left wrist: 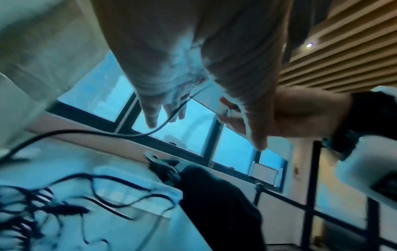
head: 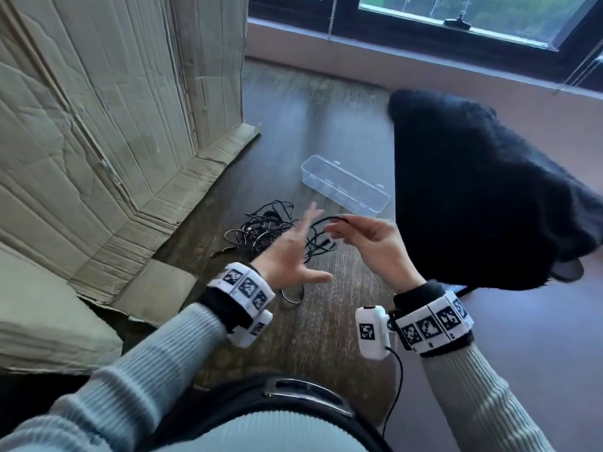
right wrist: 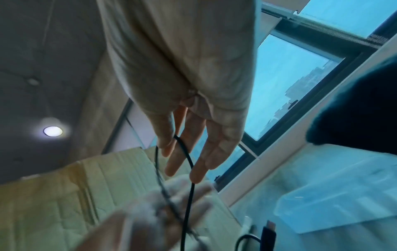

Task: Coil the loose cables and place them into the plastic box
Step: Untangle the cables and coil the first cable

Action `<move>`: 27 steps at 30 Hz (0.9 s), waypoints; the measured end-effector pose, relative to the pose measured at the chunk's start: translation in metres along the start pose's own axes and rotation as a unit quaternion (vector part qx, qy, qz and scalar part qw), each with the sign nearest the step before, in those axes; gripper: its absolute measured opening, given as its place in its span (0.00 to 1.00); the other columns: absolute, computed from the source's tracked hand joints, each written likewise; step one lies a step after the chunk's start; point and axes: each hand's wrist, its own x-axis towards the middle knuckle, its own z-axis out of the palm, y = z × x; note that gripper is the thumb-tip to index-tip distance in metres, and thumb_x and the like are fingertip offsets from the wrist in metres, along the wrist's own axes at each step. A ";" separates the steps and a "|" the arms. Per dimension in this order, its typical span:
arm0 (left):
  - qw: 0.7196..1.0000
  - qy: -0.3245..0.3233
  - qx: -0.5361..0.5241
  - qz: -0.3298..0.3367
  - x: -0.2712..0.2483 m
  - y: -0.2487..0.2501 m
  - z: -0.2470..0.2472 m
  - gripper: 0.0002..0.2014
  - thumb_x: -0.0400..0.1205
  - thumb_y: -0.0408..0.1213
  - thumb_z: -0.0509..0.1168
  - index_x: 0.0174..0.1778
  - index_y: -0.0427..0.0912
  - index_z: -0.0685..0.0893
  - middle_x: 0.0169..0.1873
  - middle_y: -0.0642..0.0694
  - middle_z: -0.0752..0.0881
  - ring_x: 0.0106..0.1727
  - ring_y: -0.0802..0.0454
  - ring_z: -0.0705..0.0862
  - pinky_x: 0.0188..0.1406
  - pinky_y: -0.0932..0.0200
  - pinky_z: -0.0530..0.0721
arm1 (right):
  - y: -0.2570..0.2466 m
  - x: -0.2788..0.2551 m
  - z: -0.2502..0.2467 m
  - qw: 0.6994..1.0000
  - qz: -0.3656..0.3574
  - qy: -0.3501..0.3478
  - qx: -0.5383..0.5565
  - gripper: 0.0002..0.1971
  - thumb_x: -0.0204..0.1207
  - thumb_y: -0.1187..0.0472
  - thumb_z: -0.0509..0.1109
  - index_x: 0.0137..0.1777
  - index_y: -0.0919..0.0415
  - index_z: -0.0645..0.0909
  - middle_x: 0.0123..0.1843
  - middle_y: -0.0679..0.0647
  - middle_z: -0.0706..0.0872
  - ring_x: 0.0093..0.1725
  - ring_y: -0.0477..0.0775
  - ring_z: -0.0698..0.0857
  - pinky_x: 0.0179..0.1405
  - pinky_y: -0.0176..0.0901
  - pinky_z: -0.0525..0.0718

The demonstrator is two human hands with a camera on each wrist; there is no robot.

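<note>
A tangle of loose black cables (head: 261,228) lies on the dark wood floor. Just beyond it sits the clear plastic box (head: 346,185), open-topped with nothing visible in it. My right hand (head: 342,225) is raised above the floor and pinches a loop of one black cable (head: 321,238) between thumb and forefinger. In the right wrist view the cable (right wrist: 189,163) hangs from those fingers (right wrist: 169,141). My left hand (head: 295,249) hovers beside it, blurred, with fingers spread straight and gripping nothing. The cable (left wrist: 128,134) crosses in front of its fingers (left wrist: 153,112).
Flattened cardboard (head: 114,141) stands along the left. A black fluffy cushion (head: 473,190) lies right of the box. A small cable loop (head: 292,296) rests on the floor under my left wrist. A window (head: 456,14) and its sill run along the far wall.
</note>
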 end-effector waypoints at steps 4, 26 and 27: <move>0.996 0.033 -0.065 0.049 0.014 -0.016 0.028 0.18 0.82 0.41 0.67 0.66 0.38 0.79 0.46 0.46 0.90 0.43 0.63 0.86 0.53 0.55 0.86 | -0.033 -0.003 0.002 0.998 -0.019 0.037 0.056 0.12 0.77 0.62 0.71 0.56 0.68 0.87 0.52 0.59 0.92 0.45 0.55 0.88 0.44 0.36 0.82; 0.970 0.218 0.028 0.108 0.006 -0.039 -0.070 0.11 0.82 0.39 0.67 0.56 0.40 0.89 0.40 0.52 0.88 0.38 0.62 0.85 0.42 0.70 0.83 | 0.012 0.000 -0.006 0.985 0.010 -0.009 -0.173 0.34 0.69 0.39 0.74 0.75 0.47 0.74 0.48 0.30 0.77 0.42 0.27 0.76 0.41 0.23 0.74; 0.967 0.213 0.037 0.133 0.010 -0.030 -0.072 0.11 0.81 0.38 0.69 0.56 0.39 0.89 0.39 0.53 0.87 0.38 0.63 0.84 0.43 0.74 0.81 | 0.013 0.005 0.009 0.981 0.009 -0.033 -0.189 0.35 0.69 0.34 0.71 0.75 0.44 0.72 0.50 0.31 0.75 0.45 0.28 0.75 0.43 0.26 0.74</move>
